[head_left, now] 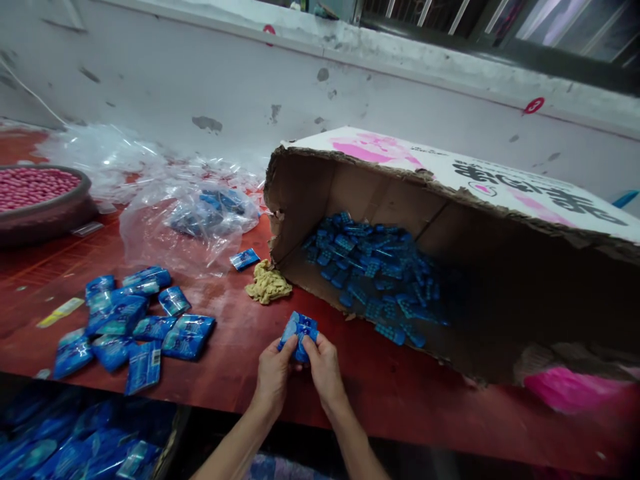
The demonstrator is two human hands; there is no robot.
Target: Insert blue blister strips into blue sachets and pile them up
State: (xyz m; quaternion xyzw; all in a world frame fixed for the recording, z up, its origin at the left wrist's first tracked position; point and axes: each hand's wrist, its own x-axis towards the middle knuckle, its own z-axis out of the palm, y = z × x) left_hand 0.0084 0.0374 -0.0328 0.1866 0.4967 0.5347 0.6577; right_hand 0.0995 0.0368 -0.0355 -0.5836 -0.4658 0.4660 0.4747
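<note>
Between my two hands is a small blue printed packet (pixel 299 327), held just above the front part of the red table. My left hand (pixel 273 370) pinches its left side, thumb on top. On the other side my right hand (pixel 324 363) grips it the same way; the fingers beneath are mostly hidden. A crumpled yellowish cloth or lump (pixel 269 283) lies just beyond the hands, with one flat blue packet (pixel 245 259) behind it. Several filled blue packets (pixel 120 313) form a loose pile to the left.
A large cardboard box (pixel 425 170) lies on its side at right, with many small blue pieces (pixel 370 260) inside. Clear plastic bags (pixel 150 233) cover the table's back left. A bowl of pink pieces (pixel 45 223) stands far left. Below the edge, more blue packets (pixel 75 440) fill a container.
</note>
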